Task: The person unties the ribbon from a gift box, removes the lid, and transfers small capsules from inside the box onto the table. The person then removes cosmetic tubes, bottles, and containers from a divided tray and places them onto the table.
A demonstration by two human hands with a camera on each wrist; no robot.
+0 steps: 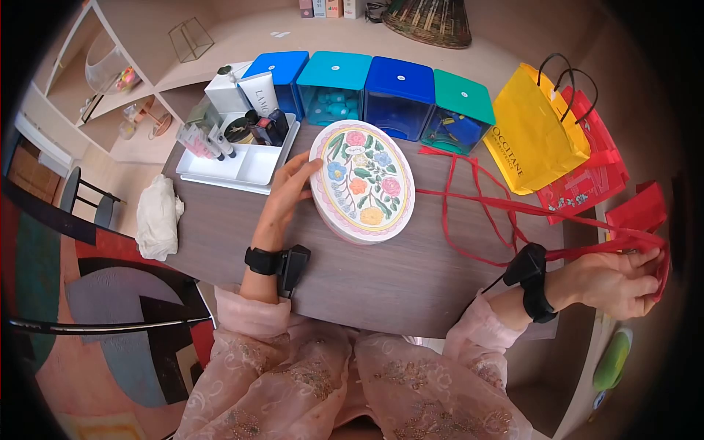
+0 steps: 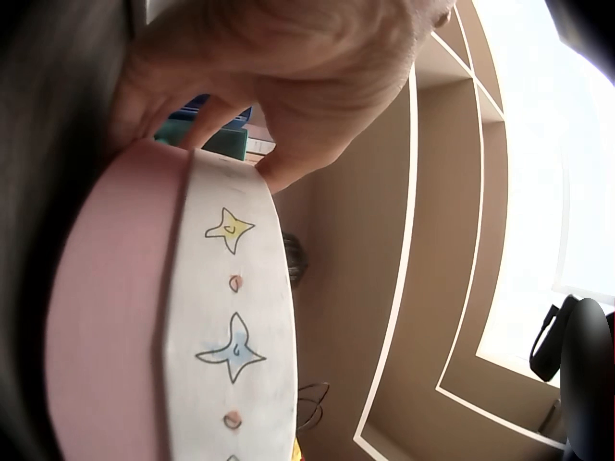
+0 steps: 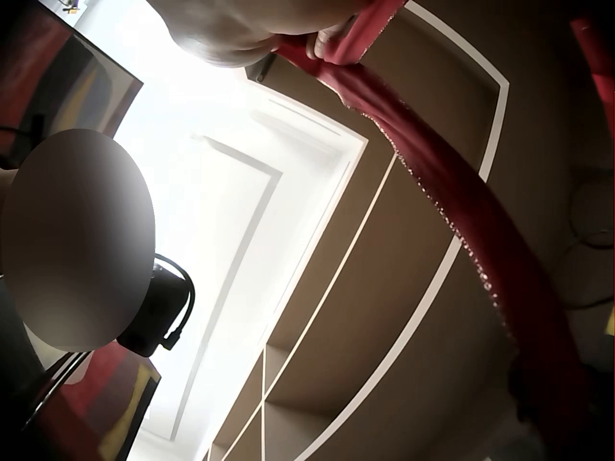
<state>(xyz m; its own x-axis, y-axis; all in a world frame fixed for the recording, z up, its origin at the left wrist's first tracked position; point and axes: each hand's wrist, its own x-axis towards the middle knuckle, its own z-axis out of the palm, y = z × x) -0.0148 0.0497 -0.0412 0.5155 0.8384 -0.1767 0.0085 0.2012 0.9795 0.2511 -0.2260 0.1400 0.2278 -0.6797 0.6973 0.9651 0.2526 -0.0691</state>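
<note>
Oval pink-and-white floral box (image 1: 363,183): sat on the grey-brown wooden table (image 1: 411,282).
Left hand (image 1: 287,191): gripped the box's left edge.
Right hand (image 1: 618,284): held the long red fabric ribbon (image 3: 452,182).
Ribbon loops: probably needed untangling before any pull, with the box steady.

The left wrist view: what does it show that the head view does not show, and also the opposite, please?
Only the left wrist view shows the stars, one yellow and one blue, drawn on the lid's white rim. Only the head view shows the flowered lid top, the white tray and the right hand holding the red ribbon. Both show the left hand touching the oval box.
</note>
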